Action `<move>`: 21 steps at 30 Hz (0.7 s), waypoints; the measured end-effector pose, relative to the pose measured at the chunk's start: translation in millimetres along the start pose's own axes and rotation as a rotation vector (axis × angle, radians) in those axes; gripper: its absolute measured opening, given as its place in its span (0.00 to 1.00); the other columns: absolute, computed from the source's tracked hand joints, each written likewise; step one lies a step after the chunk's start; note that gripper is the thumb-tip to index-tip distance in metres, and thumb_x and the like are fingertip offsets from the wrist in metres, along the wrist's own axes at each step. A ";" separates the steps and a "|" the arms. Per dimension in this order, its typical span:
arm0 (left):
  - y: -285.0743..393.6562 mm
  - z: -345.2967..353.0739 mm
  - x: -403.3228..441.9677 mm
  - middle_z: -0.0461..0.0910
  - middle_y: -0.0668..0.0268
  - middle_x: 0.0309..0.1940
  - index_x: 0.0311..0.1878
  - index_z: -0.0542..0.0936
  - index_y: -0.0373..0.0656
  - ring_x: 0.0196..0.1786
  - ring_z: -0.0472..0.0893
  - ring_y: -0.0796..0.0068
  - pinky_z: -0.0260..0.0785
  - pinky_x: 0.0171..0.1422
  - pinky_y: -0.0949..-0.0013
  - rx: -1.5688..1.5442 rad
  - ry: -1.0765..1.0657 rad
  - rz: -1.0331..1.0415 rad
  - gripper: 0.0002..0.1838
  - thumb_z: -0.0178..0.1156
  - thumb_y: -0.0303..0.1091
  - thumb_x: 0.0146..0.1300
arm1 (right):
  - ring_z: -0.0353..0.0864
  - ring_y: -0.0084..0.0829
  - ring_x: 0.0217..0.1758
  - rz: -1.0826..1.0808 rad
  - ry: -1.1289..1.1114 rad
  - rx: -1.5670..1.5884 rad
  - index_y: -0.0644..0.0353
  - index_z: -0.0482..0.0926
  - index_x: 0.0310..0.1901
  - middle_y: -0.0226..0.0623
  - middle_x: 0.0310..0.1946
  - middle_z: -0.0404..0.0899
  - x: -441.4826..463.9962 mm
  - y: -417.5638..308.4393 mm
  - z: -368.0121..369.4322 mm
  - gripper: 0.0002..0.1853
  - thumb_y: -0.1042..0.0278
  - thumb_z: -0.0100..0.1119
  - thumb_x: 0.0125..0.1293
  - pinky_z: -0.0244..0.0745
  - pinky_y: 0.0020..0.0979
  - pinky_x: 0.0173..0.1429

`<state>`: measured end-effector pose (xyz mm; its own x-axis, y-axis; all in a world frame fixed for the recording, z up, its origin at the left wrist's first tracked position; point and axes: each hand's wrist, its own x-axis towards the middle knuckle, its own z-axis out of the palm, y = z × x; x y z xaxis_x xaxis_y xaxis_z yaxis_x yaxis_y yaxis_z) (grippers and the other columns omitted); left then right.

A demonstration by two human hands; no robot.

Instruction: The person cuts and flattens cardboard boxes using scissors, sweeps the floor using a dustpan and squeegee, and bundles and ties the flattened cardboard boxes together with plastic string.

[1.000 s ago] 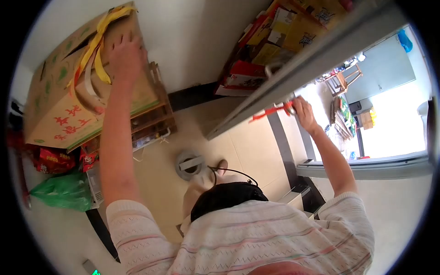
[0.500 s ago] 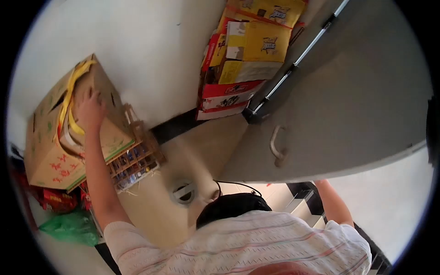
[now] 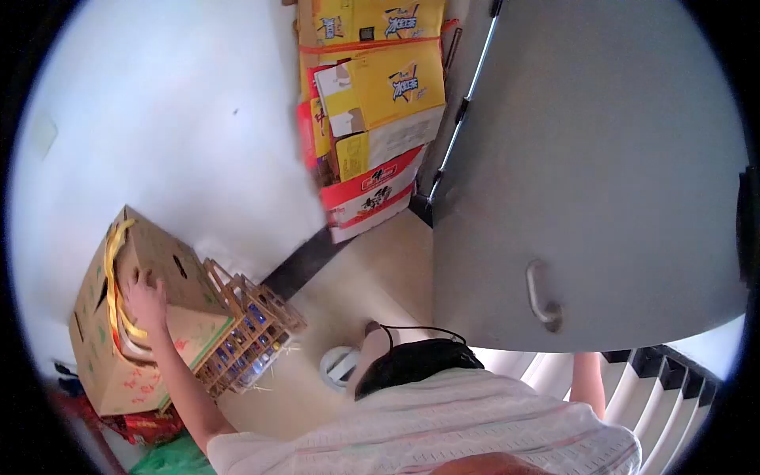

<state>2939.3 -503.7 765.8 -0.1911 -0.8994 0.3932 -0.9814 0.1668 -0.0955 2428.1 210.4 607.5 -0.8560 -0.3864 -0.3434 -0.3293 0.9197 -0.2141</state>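
My left hand [image 3: 146, 302] lies on top of a large cardboard box [image 3: 190, 293], fingers spread, beside its yellow ribbon [image 3: 115, 277]. Red and green print marks the box sides. Against the box stands a wooden rack [image 3: 249, 336] with small blue items in its slots. On my right is a grey door [image 3: 617, 198] with a metal handle [image 3: 542, 297]. My right forearm [image 3: 587, 388] reaches behind the door's edge, which hides the hand.
Flattened yellow and red cartons [image 3: 388, 119], tied with red string, lean in the corner. A metal pole [image 3: 467, 99] stands beside them. A round white object [image 3: 340, 366] is on the floor. Stairs [image 3: 665, 396] descend at lower right. Red packaging [image 3: 150, 427] and a green bag [image 3: 174, 459] lie below the box.
The view has shifted, so the box and door handle sit lower in it and the cartons further left. More stairs show. My left hand stays on the box.
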 end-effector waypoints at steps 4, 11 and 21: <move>47.3 34.0 22.9 0.72 0.56 0.52 0.47 0.76 0.46 0.55 0.69 0.55 0.59 0.60 0.58 -0.403 0.315 0.188 0.19 0.62 0.36 0.49 | 0.74 0.50 0.43 0.119 -0.053 0.017 0.62 0.73 0.37 0.50 0.38 0.75 -8.2 4.6 12.9 0.09 0.71 0.51 0.53 0.68 0.47 0.48; 215.8 47.9 83.9 0.71 0.54 0.53 0.54 0.71 0.39 0.58 0.67 0.57 0.58 0.62 0.61 -0.881 -0.048 0.415 0.31 0.67 0.41 0.46 | 0.75 0.49 0.41 0.303 -0.231 0.048 0.61 0.73 0.35 0.49 0.36 0.76 -18.8 -9.2 56.7 0.09 0.71 0.52 0.51 0.69 0.46 0.45; 362.3 98.6 195.7 0.62 0.46 0.61 0.65 0.56 0.34 0.65 0.61 0.58 0.53 0.67 0.61 -1.136 -0.233 0.420 0.52 0.72 0.48 0.40 | 0.76 0.48 0.38 0.145 -0.684 0.000 0.61 0.73 0.33 0.48 0.34 0.77 4.3 -73.3 149.3 0.08 0.71 0.53 0.49 0.71 0.46 0.41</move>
<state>2548.4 -659.1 718.0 -0.6020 -0.7225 0.3399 -0.3278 0.6118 0.7199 2508.1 130.9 485.2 -0.4482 -0.2172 -0.8672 -0.2309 0.9652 -0.1224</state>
